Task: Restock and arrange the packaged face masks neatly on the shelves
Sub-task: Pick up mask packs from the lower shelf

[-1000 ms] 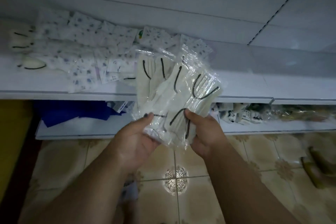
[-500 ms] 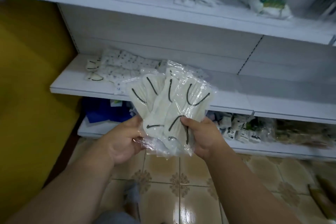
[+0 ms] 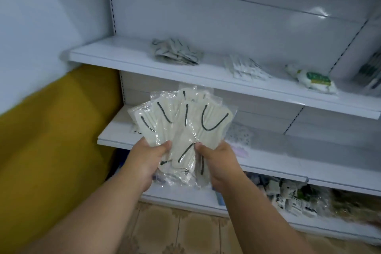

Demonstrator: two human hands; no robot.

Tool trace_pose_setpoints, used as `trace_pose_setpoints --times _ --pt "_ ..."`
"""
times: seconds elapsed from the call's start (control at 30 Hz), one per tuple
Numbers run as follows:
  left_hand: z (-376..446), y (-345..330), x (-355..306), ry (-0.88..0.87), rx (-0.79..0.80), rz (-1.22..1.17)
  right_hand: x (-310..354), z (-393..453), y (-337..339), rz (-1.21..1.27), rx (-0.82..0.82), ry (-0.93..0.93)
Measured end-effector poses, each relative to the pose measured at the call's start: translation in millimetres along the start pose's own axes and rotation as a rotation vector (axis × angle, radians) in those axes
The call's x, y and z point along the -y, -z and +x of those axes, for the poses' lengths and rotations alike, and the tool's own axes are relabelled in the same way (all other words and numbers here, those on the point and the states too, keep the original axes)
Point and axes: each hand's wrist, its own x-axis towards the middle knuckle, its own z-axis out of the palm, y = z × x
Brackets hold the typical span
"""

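Note:
A fanned bunch of cream face masks with black ear loops, each in a clear plastic packet (image 3: 185, 128), is held up in front of the white shelves. My left hand (image 3: 144, 161) grips the bunch's lower left edge, thumb on top. My right hand (image 3: 218, 161) pinches its lower right part. Behind the bunch runs the middle shelf (image 3: 288, 159), where patterned packets (image 3: 239, 134) lie partly hidden. On the upper shelf (image 3: 127, 60) sit a pile of mask packets (image 3: 175, 51) and a second pile (image 3: 245, 68).
A green and white pack (image 3: 311, 78) lies at the upper shelf's right. The bottom shelf holds small printed packets (image 3: 288, 194) and a blue item. A yellow panel (image 3: 51, 126) stands to the left, below a pale wall. Tiled floor lies beneath.
The view has tilted upward and leftward, so the upper shelf now shows fully. Both hands keep the same hold on the fanned masks, which have risen in front of the middle shelf.

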Motion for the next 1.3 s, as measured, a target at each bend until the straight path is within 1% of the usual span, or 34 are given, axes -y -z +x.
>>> trace_pose_setpoints --times 0.1,0.13,0.2,0.27,0.33,0.5,0.6,0.7,0.83,0.9,1.0,1.07,1.13,1.2,1.23,1.3 --pt "22.2 32.6 -30.7 -0.044 0.055 -0.076 15.1 15.2 -44.7 -0.028 -0.056 0.034" --pt "30.1 42.2 -40.4 -0.065 0.052 -0.081 18.7 21.0 -56.8 -0.019 -0.071 0.037" --pt "42.8 55.8 -57.3 -0.102 0.033 -0.019 26.1 32.6 -76.5 0.016 -0.091 0.018" --pt "57.5 64.0 -70.6 -0.094 0.015 0.026 35.4 46.0 -92.4 0.081 -0.097 -0.004" --pt "69.6 65.1 -79.8 -0.095 -0.012 0.013 44.9 57.1 -100.3 0.154 -0.090 -0.024" --pt "129.3 48.7 -114.8 -0.167 -0.034 -0.059 74.4 119.1 -113.0 0.261 -0.108 0.023" --pt "172.5 31.2 -138.4 -0.197 -0.030 -0.097 97.5 165.5 -114.2 0.295 -0.078 0.055" --pt "213.6 8.8 -168.6 -0.226 -0.044 -0.092 131.5 220.8 -112.2 0.235 -0.047 0.099" --pt "263.8 -13.8 -215.0 -0.156 -0.049 -0.079 176.0 284.9 -106.2 0.162 -0.060 0.124" --pt "289.6 -21.5 -234.7 -0.190 -0.061 0.034 192.8 313.8 -102.4 0.049 -0.096 0.158" --pt "327.7 -29.3 -260.8 -0.300 -0.043 0.200 209.6 355.0 -99.0 -0.105 -0.111 0.221" --pt "354.8 -34.4 -275.0 -0.373 -0.037 0.323 218.6 378.2 -95.7 -0.187 -0.088 0.202" --pt "382.6 -40.0 -283.8 -0.440 -0.037 0.535 225.8 398.3 -94.0 -0.251 -0.046 0.156" --pt "403.3 -45.6 -286.0 -0.468 -0.045 0.806 227.7 413.0 -95.7 -0.312 -0.063 0.092" --pt "411.1 -48.6 -285.3 -0.465 -0.040 0.905 227.4 419.0 -98.2 -0.326 -0.080 0.069" --pt "425.5 -53.2 -280.6 -0.446 -0.028 0.999 225.2 427.1 -107.1 -0.391 -0.124 0.042"
